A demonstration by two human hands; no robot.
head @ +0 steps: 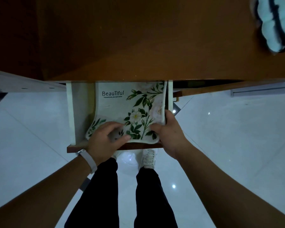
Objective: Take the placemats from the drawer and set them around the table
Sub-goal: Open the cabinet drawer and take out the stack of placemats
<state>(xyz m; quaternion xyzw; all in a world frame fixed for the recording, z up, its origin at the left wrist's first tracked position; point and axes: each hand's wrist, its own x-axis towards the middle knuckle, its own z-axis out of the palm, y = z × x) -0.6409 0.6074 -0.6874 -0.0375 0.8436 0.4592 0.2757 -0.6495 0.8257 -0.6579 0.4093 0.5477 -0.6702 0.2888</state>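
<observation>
Left hand (105, 142) is at the 7 o'clock corner of the mats (122, 112), fingers curled over the near edge and pinching it, likely to peel the stack up off the drawer (72, 112) floor. The mats are in the drawer, floral face up, far end tucked under the table (138, 38). At 4 o'clock the right hand (169, 130) clamps the upturned right edge, thumb on top, fingers round the side. Tight there: that edge rides against the drawer wall. Bare room shows along the left wall. The exit looks to be toward 6 o'clock, over the low front lip.
</observation>
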